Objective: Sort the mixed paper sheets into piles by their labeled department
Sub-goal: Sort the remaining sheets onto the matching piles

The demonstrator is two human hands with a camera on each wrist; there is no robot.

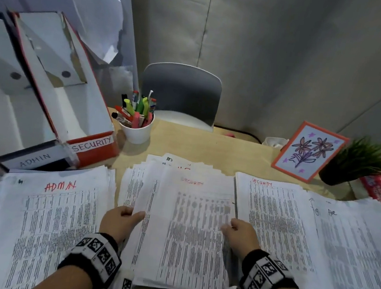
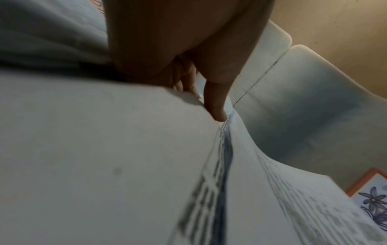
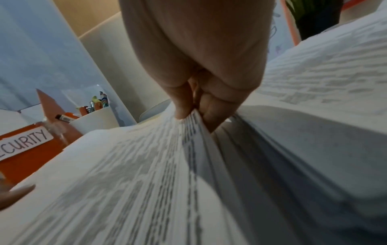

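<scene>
Done: ADMIN pile (image 1: 52,219) desk-left; SECURITY pile (image 1: 277,226) and HR pile (image 1: 357,251) right | Left: mixed stack (image 1: 181,174) centre | left hand (image 1: 119,221), right hand (image 1: 240,235) each pinch SECURITY sheet (image 1: 189,233), lifted above stack.

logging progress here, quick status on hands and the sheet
Left hand and right hand both pinch the sheet marked security over the middle stack. Security pile lies just right. Nothing in the way.

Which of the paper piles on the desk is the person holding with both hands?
The middle pile, its blurred top sheet lifted. The left hand and right hand pinch its side edges; the ADMIN pile and SECURITY pile lie untouched.
</scene>
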